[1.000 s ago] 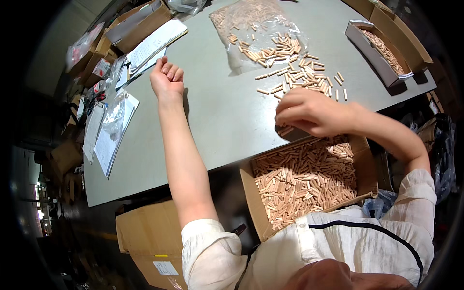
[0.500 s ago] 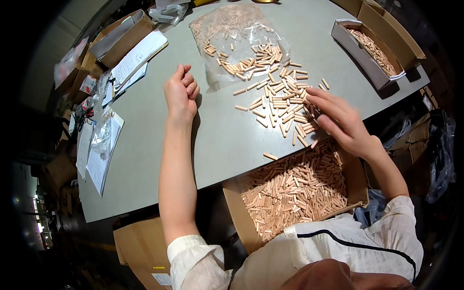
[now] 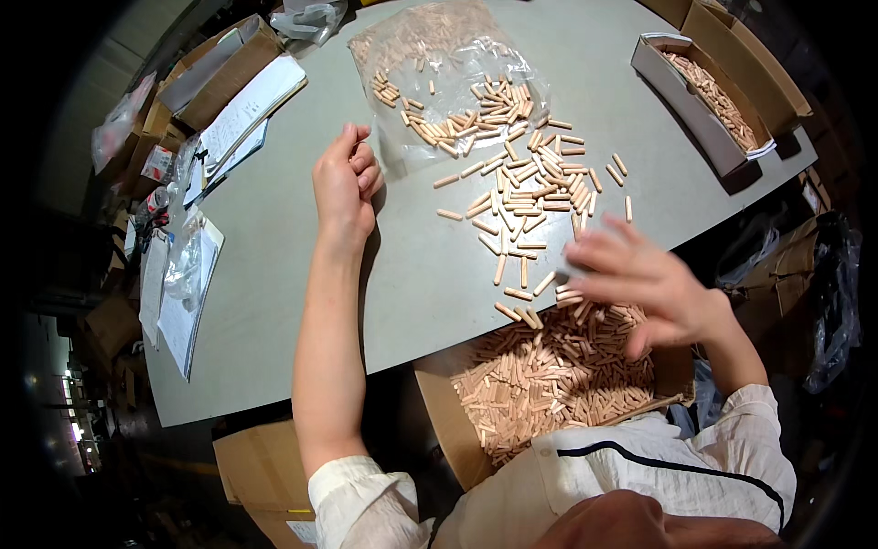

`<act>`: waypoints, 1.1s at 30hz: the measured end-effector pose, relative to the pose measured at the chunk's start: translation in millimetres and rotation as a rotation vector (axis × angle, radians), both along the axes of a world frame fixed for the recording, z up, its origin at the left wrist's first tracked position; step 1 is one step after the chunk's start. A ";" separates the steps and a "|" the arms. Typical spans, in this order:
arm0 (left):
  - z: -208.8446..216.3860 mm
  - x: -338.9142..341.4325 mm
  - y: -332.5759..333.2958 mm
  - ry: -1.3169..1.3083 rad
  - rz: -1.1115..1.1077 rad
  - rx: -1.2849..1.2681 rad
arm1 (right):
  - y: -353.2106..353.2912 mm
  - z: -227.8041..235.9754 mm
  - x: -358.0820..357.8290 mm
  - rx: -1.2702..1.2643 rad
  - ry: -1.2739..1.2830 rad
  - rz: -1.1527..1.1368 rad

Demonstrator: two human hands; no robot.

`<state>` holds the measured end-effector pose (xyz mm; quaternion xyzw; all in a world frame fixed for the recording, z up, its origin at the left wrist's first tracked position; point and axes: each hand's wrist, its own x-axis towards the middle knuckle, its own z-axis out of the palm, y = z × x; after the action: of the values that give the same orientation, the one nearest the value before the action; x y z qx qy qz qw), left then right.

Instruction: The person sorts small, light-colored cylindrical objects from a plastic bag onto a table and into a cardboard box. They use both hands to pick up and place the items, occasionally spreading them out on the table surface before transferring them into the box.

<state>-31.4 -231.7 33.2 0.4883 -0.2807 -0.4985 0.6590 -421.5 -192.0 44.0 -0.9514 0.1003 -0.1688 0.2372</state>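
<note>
Short wooden dowels [image 3: 540, 188] lie scattered in a loose pile on the grey table. Behind them a clear plastic bag [image 3: 389, 151] lies with its mouth towards the pile, more dowels inside it. My right hand [image 3: 640, 284], somewhat blurred, hovers over the table's near edge with fingers spread, close to a few dowels at the edge. Beneath it an open cardboard box [image 3: 439, 403] is filled with many dowels. To the left of the pile my left hand [image 3: 346, 188] rests on the table, its fingers curled closed. Whatever it may hold is hidden.
At the far right stands a long narrow box [image 3: 677, 105] of dowels, beside an open brown carton [image 3: 750, 64]. Notebooks [image 3: 242, 114], loose papers [image 3: 192, 302] and a cardboard box [image 3: 224, 78] line the left side. A folded carton [image 3: 265, 476] sits below the table's near edge.
My right hand has swept towards me from the pile to the table edge, its fingers spreading. Several dowels have shifted nearer the edge and the box. My left hand stays closed in place.
</note>
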 end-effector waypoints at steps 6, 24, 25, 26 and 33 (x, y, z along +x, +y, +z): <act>2.3 -2.7 -1.5 -0.050 0.053 0.015 | -55.1 -27.5 -12.3 0.143 -0.079 -0.694; 3.7 -8.0 0.1 -0.061 0.053 0.006 | -55.4 -22.7 0.8 0.657 -0.374 -0.563; 3.3 -7.3 0.8 -0.060 0.051 0.011 | -53.7 -23.7 -1.5 0.682 -0.433 -0.531; 2.7 -7.1 0.8 -0.060 0.049 0.017 | -52.7 -25.1 -4.1 0.630 -0.384 -0.519; 3.9 -9.2 -0.8 -0.139 0.012 0.041 | -45.0 -23.8 3.7 0.108 -0.163 -0.364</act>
<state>-40.6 -232.5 37.1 0.5365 -0.3127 -0.4653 0.6308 -417.8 -237.0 20.1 -0.8868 0.2597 -0.2796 0.2607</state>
